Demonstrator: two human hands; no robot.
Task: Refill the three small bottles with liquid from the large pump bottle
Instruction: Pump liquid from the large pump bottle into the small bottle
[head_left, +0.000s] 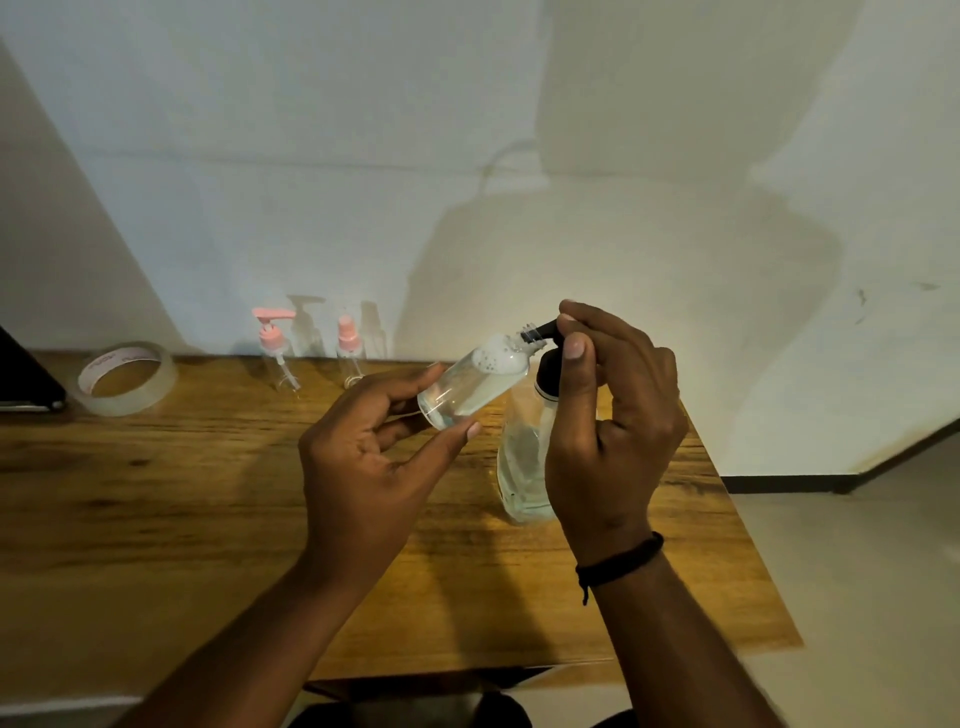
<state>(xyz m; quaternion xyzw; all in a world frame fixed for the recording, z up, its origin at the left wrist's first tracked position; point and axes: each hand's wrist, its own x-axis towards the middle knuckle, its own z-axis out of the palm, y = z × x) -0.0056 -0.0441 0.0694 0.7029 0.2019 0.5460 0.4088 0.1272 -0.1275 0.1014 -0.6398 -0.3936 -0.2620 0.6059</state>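
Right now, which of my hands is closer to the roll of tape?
Left. The left hand holds the small bottle near the table's middle, clearly to the right of the tape roll. The right hand is farther right still, on the large pump bottle.

The table (156, 493) is wood with a visible grain and a soft, low sheen. The small bottle (475, 382) in the left hand (363, 467) looks like clear, glossy plastic, with white foam inside near its neck. The large pump bottle (524, 467) is clear and shiny too, its pump head (548, 376) smooth black plastic. Two small bottles (280, 358) by the wall have pink plastic tops. The tape roll (127, 376) is translucent and glossy; the wall (467, 130) is matt.
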